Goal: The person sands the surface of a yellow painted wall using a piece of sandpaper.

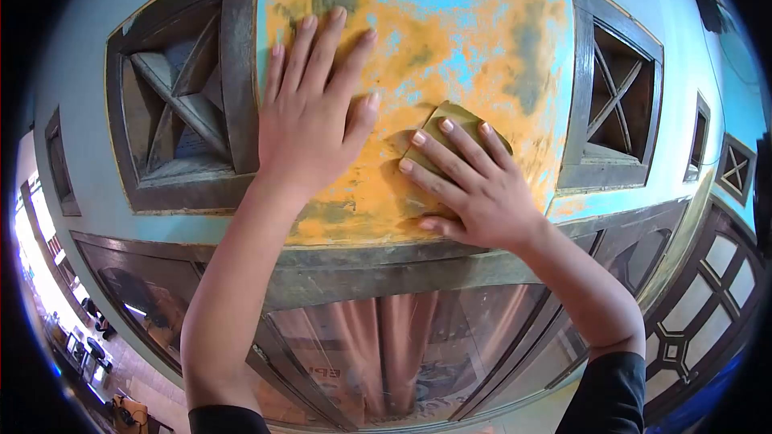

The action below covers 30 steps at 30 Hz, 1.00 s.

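My left hand lies on the wall with its fingers spread, and nothing is in it. Under the fingers of my right hand a folded sheet of sandpaper is pressed against the same wall. Its upper edge and one corner show above my fingertips; the rest is covered by the hand. Between the two hands the wall surface is worn, with orange, bright blue and dark grey patches.
Dark wooden vents with crossed bars, a left vent and a right vent, flank the patch. Below runs a wooden beam over glass panes with a pinkish curtain behind. A panelled door stands at the right.
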Tool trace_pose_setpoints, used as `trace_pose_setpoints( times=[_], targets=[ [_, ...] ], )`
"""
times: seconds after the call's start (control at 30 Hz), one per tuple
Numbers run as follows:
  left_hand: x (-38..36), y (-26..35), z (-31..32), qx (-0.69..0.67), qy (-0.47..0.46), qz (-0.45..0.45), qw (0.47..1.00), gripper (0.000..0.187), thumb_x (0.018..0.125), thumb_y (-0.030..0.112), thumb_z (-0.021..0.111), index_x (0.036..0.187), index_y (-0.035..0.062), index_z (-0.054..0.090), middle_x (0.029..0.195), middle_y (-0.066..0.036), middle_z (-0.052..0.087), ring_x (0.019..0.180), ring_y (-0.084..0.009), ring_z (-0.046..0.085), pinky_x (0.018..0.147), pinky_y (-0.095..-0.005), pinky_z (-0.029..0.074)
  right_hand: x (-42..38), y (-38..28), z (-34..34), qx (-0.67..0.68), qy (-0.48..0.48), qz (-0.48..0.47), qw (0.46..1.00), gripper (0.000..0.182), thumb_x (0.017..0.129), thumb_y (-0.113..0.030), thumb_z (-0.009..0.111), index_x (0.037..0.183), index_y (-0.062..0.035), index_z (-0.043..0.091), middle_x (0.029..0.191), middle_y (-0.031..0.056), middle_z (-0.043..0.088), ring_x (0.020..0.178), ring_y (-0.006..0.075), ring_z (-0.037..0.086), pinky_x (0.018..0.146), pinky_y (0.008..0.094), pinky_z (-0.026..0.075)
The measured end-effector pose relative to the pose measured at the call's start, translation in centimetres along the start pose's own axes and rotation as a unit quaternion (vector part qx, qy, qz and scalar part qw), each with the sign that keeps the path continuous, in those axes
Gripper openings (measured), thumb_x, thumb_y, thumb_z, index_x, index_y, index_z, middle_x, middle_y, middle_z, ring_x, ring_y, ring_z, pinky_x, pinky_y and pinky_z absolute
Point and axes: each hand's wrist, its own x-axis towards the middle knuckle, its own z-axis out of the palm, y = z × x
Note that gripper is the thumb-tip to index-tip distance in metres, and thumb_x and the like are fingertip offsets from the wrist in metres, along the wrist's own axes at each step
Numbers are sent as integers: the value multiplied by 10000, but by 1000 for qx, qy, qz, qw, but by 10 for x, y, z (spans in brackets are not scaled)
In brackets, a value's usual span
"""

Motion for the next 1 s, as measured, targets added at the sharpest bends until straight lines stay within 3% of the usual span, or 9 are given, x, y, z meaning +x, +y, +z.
trace_pose_setpoints(
  times=[0.07,0.17,0.27,0.4,0.63,0.7,0.77,0.83,1.0],
  targets=[
    [-15,1,-6,-10,-34,14,999,625,977,324,522,1571,164,411,1664,-138,300,1543,-375,250,1241,-563,173,-4,23,-6,-24,-3,-15,1000,677,958,-523,568,1570,-282,412,1655,41,346,1537,332,283,1240,574,188],
    [-38,5,-11,-16,-71,16,997,640,977,343,510,1574,137,403,1670,-151,285,1550,-381,232,1240,-568,161,7,78,-16,-81,122,125,981,653,975,-499,547,1571,-266,416,1646,70,359,1539,345,271,1242,574,178],
    [-53,9,-12,-13,-93,14,996,660,994,397,474,1577,101,386,1677,-159,269,1558,-385,211,1240,-575,142,17,52,-16,-85,118,152,978,654,988,-510,523,1577,-255,400,1650,80,350,1535,356,274,1238,580,180],
    [-66,15,-14,-16,-110,12,994,686,1012,457,437,1581,79,371,1677,-172,260,1559,-391,203,1239,-581,131,-4,-4,3,-14,-17,-16,1000,687,964,-664,455,1563,-331,414,1654,20,352,1525,340,305,1232,578,205],
    [-95,19,-11,0,-127,15,992,699,1028,510,391,1574,73,379,1671,-182,270,1551,-420,201,1230,-610,128,18,55,-9,-75,155,199,965,619,1005,-544,469,1557,-267,442,1656,70,345,1525,379,288,1235,585,172],
    [-101,22,-13,-2,-135,9,991,701,1027,513,392,1570,70,384,1668,-186,273,1549,-429,201,1229,-615,127,18,20,-6,-53,104,154,981,639,996,-569,473,1559,-269,436,1661,69,336,1524,374,291,1231,582,187],
    [-104,23,-13,-2,-137,6,991,700,1026,512,393,1565,66,390,1666,-190,276,1547,-434,202,1229,-617,126,5,-18,10,-23,17,59,998,686,966,-664,452,1552,-307,441,1663,16,335,1534,307,295,1230,576,205],
    [-106,23,-13,-2,-133,6,991,697,1024,508,395,1559,62,397,1664,-192,280,1547,-434,204,1229,-617,126,0,-15,9,-2,10,29,1000,666,963,-651,473,1546,-330,445,1652,1,356,1530,294,308,1233,568,208],
    [-106,23,-10,1,-125,8,992,697,1016,496,412,1558,59,394,1660,-193,289,1546,-430,213,1229,-613,129,30,52,-8,-90,143,142,975,642,969,-593,508,1536,-293,466,1632,46,386,1511,346,332,1235,567,206]
  ],
)
